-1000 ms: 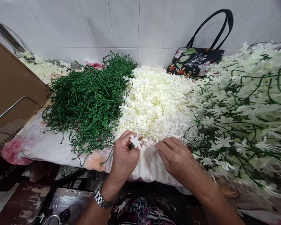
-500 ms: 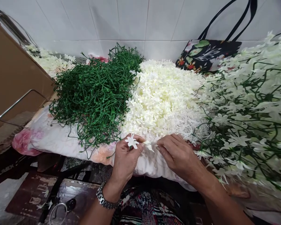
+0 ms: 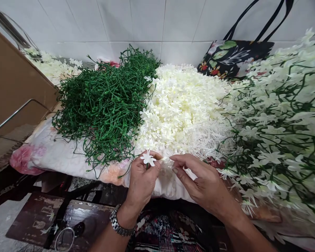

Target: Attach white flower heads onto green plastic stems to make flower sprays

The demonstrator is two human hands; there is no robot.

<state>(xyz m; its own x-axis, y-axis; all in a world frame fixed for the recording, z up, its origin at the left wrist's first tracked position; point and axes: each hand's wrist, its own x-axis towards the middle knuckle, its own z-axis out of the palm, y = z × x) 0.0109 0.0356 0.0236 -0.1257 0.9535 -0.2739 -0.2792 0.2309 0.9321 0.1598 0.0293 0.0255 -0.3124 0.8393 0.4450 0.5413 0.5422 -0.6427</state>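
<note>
one white tiled wall [image 3: 136, 28], farthest beyond the grip. flower-printed cloth [image 3: 68, 157], spread under the grip and out to both sides. bundle of stemmed white flowers [image 3: 271, 157], right of the grip, close to the right forearm. heap of green stems [image 3: 102, 101], left of the grip and beyond it. heap of white blossoms [image 3: 181, 101], straight beyond the grip, its left edge meeting the stems. brown panel [image 3: 13, 80], well left of the grip. dark floral bag [image 3: 231, 57], beyond the grip to the right, against the wall. pile of thin white filaments [image 3: 212, 140], just beyond the right hand [image 3: 206, 178].

left hand [image 3: 143, 176]: fingers curled closed, thumb and index together, one white flower [image 3: 148, 159] held and facing up, a bit of green under it. right hand: index and thumb tips nearly together, narrow gap, other fingers bent behind. metal watch [image 3: 118, 222], on the left wrist, below the grip. small pale piece [image 3: 166, 162], between the two sets of fingertips; cannot tell whether the right hand pinches it.
</note>
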